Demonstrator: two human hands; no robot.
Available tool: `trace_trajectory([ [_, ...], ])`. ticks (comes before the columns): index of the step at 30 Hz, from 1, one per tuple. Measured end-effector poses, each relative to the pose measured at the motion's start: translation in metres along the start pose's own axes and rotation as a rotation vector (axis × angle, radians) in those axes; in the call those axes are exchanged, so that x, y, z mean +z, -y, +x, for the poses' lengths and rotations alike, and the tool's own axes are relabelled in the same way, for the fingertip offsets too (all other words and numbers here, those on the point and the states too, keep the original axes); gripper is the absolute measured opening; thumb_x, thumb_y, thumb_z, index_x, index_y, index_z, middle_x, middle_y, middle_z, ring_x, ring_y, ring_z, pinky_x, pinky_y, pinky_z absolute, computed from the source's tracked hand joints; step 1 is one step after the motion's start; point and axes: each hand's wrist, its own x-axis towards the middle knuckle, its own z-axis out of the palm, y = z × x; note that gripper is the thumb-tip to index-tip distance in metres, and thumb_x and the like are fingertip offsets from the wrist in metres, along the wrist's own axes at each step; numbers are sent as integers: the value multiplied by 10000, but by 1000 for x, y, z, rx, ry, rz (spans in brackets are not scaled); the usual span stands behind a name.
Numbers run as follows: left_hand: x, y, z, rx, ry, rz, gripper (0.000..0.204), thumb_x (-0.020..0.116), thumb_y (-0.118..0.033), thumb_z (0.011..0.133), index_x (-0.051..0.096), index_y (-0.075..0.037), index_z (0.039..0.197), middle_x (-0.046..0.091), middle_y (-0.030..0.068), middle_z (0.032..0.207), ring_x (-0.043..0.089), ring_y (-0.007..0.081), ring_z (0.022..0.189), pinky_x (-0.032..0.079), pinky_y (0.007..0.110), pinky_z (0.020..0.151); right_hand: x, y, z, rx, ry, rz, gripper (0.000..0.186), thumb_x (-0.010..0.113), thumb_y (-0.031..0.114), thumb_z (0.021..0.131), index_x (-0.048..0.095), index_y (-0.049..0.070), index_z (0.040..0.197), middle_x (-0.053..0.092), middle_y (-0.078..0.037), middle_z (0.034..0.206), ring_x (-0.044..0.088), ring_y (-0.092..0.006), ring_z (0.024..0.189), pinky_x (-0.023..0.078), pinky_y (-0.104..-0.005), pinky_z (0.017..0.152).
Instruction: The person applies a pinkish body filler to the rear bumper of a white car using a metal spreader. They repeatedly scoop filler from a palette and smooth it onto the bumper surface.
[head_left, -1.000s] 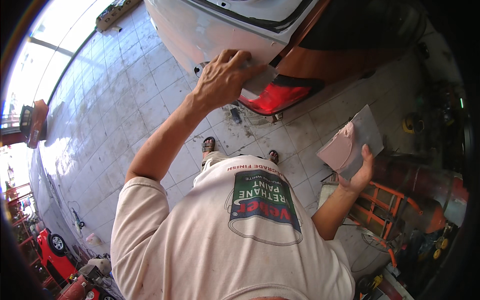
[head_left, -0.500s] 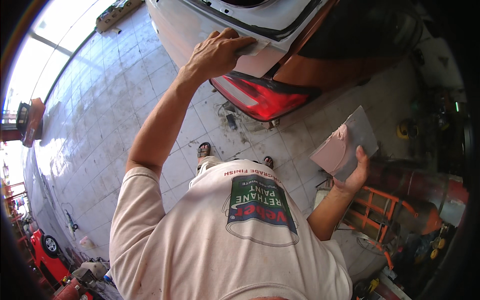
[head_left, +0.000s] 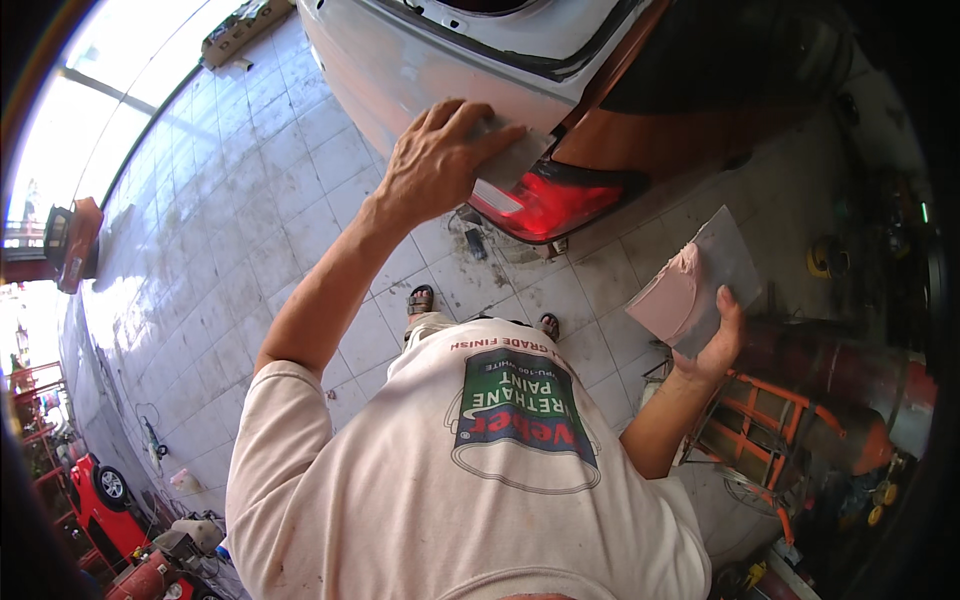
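Note:
My left hand [head_left: 432, 165] is closed on a thin, flat, greyish spreader [head_left: 522, 158], its thumb stretched along the tool. The spreader lies at the lower corner of a white-grey car body panel [head_left: 440, 70], just above the red tail light [head_left: 565, 208]. Whether its edge touches the panel I cannot tell. Off to the right, away from the car, my right hand [head_left: 712, 345] grips a flat grey mixing board [head_left: 735, 262] by its near edge, thumb on top. Pink body filler [head_left: 670, 295] is spread over the board's left part, with a ragged ridge.
Brown-orange bodywork [head_left: 610, 140] adjoins the white panel. An orange metal frame [head_left: 765, 420] stands at the right, below my right hand. A dark small object [head_left: 475, 243] lies on the tiled floor [head_left: 270, 220]. At the lower left is a red car-shaped thing [head_left: 110, 500] with wheels.
My left hand has come down and slightly right with the spreader, toward the tail light, and now covers part of it. My right hand and the board have barely moved.

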Motion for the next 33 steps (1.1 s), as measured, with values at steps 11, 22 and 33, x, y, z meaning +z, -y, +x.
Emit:
trace_trajectory([
  [11,29,0,29,-14,-21,9,789,786,-28,838,720,-371,1545,627,118,1518,593,388,1440,532,503,1196,-19,8,-11,2,-52,-17,522,617,170,1070,603,-72,1532,702,-182,1476,681,-332,1367,527,-488,1182],
  [22,14,12,-37,-116,40,-144,711,751,-21,896,723,-319,1542,680,106,1467,651,381,1363,549,500,1167,-15,6,-14,-34,-74,-2,506,642,163,1066,616,-62,1518,708,-166,1465,689,-314,1345,537,-464,1155],
  [33,14,17,42,-256,60,-54,651,770,-89,939,724,-369,1525,666,58,1497,663,387,1345,605,494,1090,-9,9,-15,-14,-7,-11,510,641,176,1070,609,-88,1506,696,-196,1470,683,-329,1352,535,-492,1163],
])
